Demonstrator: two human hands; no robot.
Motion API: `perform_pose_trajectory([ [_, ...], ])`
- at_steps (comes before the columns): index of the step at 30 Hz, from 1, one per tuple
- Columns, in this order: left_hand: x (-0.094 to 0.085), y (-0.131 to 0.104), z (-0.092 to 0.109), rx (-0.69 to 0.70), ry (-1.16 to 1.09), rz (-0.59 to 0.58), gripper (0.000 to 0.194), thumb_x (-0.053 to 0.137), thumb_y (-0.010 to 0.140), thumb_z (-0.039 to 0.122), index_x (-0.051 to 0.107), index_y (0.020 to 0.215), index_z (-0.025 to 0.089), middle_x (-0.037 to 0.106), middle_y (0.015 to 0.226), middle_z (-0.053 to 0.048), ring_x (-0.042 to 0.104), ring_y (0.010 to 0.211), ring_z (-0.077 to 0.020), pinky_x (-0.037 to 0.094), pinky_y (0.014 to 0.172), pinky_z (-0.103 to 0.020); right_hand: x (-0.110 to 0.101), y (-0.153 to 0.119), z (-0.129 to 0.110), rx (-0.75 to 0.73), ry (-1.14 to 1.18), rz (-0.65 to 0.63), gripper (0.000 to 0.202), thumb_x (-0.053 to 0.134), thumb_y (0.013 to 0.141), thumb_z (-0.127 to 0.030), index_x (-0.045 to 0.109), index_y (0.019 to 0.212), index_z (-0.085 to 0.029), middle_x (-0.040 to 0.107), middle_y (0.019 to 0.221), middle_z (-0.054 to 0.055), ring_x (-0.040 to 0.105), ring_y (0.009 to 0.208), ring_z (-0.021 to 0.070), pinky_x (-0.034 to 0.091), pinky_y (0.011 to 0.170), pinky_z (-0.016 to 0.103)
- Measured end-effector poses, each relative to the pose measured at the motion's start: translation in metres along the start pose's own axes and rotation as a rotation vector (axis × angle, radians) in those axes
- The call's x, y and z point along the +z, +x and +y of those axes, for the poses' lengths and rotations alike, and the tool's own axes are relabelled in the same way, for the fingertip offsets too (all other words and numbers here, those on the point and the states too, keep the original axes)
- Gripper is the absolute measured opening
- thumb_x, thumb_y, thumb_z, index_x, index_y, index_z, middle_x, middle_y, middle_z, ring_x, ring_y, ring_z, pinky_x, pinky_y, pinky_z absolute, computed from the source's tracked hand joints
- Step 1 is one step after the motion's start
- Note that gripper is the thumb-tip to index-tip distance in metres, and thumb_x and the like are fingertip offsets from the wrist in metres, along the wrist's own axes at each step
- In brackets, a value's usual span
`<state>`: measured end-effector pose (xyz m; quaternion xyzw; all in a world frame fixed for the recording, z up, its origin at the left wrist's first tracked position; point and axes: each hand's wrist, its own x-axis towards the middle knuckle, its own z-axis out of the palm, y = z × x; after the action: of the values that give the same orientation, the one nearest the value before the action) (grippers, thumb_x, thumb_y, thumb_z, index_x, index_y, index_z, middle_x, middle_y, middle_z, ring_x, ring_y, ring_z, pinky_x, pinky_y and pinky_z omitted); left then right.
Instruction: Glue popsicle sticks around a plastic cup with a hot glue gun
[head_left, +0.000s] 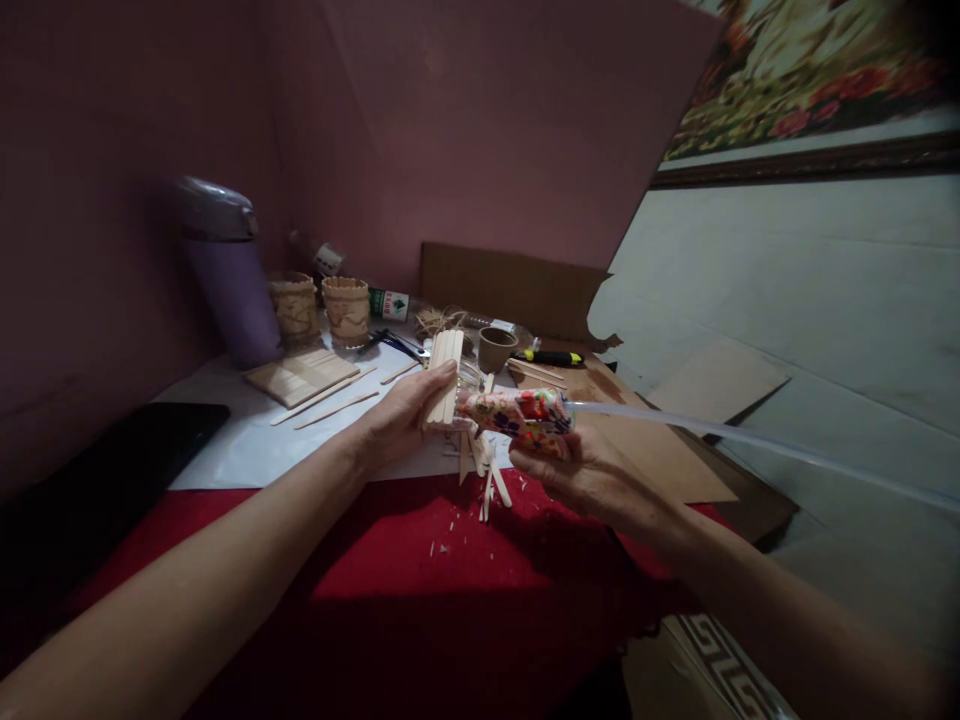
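My left hand is closed on a small row of wooden craft sticks, held upright above the table. A glass-like object shows partly behind the sticks. In my right hand is a glue gun with a colourful floral pattern, its front end close to the sticks. A long clear glue stick runs out of its back to the right. Below the hands, broken stick pieces and small splinters lie at the edge of the red cloth.
Behind stand a purple bottle, two wooden cups and a small brown pot. A stick panel and loose sticks lie left. A yellow-black cutter and cardboard are right.
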<state>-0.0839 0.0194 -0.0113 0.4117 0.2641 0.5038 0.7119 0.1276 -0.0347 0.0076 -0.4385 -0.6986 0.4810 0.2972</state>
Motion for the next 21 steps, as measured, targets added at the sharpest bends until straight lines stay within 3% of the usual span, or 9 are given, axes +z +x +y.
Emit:
perform_pose_trajectory([
  [6, -0.0037, 0.0027, -0.0019, 0.008, 0.0, 0.0, 0.028, 0.062, 0.086, 0.033, 0.064, 0.104, 0.011, 0.07, 0.093, -0.011, 0.067, 0.076, -0.019, 0.058, 0.069, -0.033, -0.0004, 0.0001, 0.0035, -0.065, -0.016, 0.012, 0.033, 0.067, 0.082, -0.051, 0.062, 0.086, -0.018, 0.049, 0.071, -0.003, 0.035, 0.059, 0.0094, 0.031, 0.055, 0.025],
  [11, -0.003, 0.0031, -0.002, 0.006, -0.004, -0.002, 0.028, 0.061, 0.087, 0.034, 0.064, 0.102, 0.01, 0.071, 0.09, -0.012, 0.067, 0.074, -0.0188, 0.058, 0.07, -0.034, 0.0003, -0.0012, -0.0004, -0.05, -0.025, 0.021, 0.032, 0.068, 0.081, -0.05, 0.057, 0.076, -0.02, 0.044, 0.064, -0.004, 0.034, 0.057, 0.0105, 0.031, 0.053, 0.025],
  [21, -0.0057, 0.0046, -0.0028, 0.02, 0.029, 0.004, 0.03, 0.063, 0.086, 0.034, 0.064, 0.107, 0.012, 0.071, 0.102, -0.013, 0.068, 0.081, -0.0199, 0.059, 0.07, -0.033, 0.0004, -0.0021, 0.0025, 0.032, 0.0, -0.019, 0.037, 0.067, 0.081, -0.053, 0.051, 0.074, -0.02, 0.036, 0.057, -0.007, 0.027, 0.049, 0.0072, 0.022, 0.044, 0.023],
])
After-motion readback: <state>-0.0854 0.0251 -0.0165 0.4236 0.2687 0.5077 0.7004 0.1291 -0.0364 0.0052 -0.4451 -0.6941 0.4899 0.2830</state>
